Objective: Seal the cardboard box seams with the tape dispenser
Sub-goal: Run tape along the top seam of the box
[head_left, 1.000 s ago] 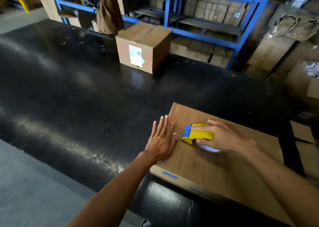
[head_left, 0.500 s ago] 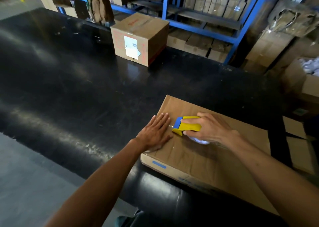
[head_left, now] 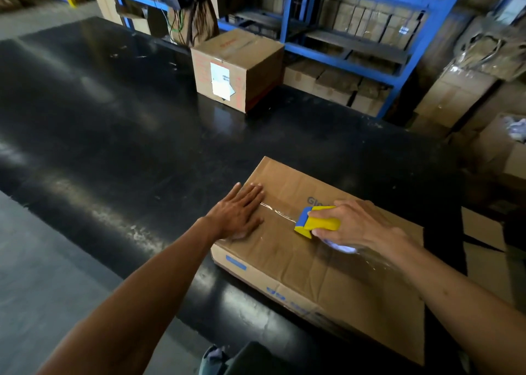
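Note:
A flat brown cardboard box (head_left: pixel 318 263) lies on the black table near its front edge. My left hand (head_left: pixel 237 213) rests flat, fingers together, on the box's left end over the tape's start. My right hand (head_left: pixel 358 226) grips a yellow and blue tape dispenser (head_left: pixel 314 222) pressed against the box top. A strip of clear tape (head_left: pixel 277 211) stretches along the seam between my left hand and the dispenser. The tape roll is mostly hidden under my right palm.
A second, taller cardboard box (head_left: pixel 237 67) with a white label stands at the table's far side. Blue metal shelving (head_left: pixel 341 52) with stacked cartons runs behind. More cartons (head_left: pixel 455 95) are piled at the right. The black table (head_left: pixel 113 135) spreads to the left.
My right hand has drawn the dispenser to the right along the seam, away from my left hand, leaving a strip of tape. My left hand stays pressed on the box end.

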`<action>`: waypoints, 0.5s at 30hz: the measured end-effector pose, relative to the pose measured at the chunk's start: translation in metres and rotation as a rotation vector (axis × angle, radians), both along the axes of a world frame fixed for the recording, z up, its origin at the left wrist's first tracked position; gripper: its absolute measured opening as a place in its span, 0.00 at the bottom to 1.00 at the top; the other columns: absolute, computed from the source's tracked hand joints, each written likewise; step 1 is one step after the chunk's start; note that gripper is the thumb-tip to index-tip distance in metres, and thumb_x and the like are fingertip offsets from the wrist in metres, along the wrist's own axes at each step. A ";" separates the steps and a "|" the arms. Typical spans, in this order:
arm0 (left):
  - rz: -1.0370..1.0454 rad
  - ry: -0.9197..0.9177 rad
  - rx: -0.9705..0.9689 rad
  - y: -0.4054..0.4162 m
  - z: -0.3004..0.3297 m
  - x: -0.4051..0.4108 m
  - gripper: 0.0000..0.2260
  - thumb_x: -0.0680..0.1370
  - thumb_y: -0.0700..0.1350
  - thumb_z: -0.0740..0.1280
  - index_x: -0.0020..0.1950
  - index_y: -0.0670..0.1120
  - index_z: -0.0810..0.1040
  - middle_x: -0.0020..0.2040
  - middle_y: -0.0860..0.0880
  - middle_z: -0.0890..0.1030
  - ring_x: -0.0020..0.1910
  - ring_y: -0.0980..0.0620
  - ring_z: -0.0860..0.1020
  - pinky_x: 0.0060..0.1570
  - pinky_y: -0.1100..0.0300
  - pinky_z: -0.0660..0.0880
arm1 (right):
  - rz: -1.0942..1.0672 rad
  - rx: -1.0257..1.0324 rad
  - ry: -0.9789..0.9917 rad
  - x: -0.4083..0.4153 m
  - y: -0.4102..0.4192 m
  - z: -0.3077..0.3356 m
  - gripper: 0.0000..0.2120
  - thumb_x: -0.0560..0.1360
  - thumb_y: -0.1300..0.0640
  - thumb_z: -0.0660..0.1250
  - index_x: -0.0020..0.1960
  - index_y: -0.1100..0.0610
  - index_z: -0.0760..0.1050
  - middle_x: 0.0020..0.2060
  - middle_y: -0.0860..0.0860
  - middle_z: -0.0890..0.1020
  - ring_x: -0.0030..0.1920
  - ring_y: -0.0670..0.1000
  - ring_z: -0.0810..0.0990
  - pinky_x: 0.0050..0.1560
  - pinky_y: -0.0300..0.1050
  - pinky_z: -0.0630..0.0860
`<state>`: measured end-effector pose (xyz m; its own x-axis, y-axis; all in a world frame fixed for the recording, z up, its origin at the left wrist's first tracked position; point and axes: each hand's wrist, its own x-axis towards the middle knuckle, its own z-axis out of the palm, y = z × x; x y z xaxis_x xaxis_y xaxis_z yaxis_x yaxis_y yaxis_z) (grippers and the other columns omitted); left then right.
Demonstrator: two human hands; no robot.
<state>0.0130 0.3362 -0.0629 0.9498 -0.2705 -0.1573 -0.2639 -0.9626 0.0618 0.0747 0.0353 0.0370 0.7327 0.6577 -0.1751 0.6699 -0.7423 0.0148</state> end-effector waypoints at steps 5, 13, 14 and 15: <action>-0.068 -0.082 -0.030 -0.071 -0.006 -0.001 0.47 0.76 0.74 0.41 0.81 0.40 0.41 0.81 0.41 0.40 0.80 0.45 0.38 0.78 0.49 0.36 | 0.032 -0.034 0.008 0.009 0.002 0.002 0.24 0.71 0.30 0.61 0.66 0.31 0.70 0.49 0.48 0.80 0.55 0.53 0.78 0.41 0.44 0.63; -0.097 -0.075 0.047 -0.086 -0.007 -0.003 0.43 0.78 0.72 0.44 0.81 0.43 0.39 0.81 0.44 0.39 0.80 0.48 0.36 0.78 0.53 0.36 | 0.008 0.048 0.095 0.011 -0.005 -0.011 0.28 0.69 0.31 0.65 0.68 0.33 0.70 0.54 0.52 0.81 0.57 0.55 0.78 0.47 0.44 0.68; -0.096 -0.066 0.049 -0.087 -0.007 -0.003 0.44 0.77 0.73 0.43 0.81 0.43 0.39 0.81 0.44 0.38 0.80 0.48 0.36 0.78 0.53 0.36 | 0.014 0.048 0.081 0.011 -0.005 -0.011 0.27 0.69 0.30 0.64 0.68 0.32 0.71 0.54 0.52 0.81 0.56 0.55 0.78 0.47 0.45 0.69; -0.094 -0.058 0.044 -0.087 -0.006 -0.004 0.44 0.77 0.73 0.42 0.81 0.43 0.38 0.81 0.44 0.38 0.80 0.48 0.36 0.78 0.53 0.36 | 0.022 0.049 0.065 0.010 -0.005 -0.011 0.27 0.69 0.30 0.64 0.67 0.32 0.71 0.53 0.53 0.82 0.56 0.56 0.78 0.46 0.45 0.69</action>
<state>0.0086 0.2487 -0.0691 0.9283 -0.3533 -0.1162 -0.3555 -0.9347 0.0023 0.0850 0.0302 0.0261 0.7062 0.6824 -0.1885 0.6843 -0.7263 -0.0654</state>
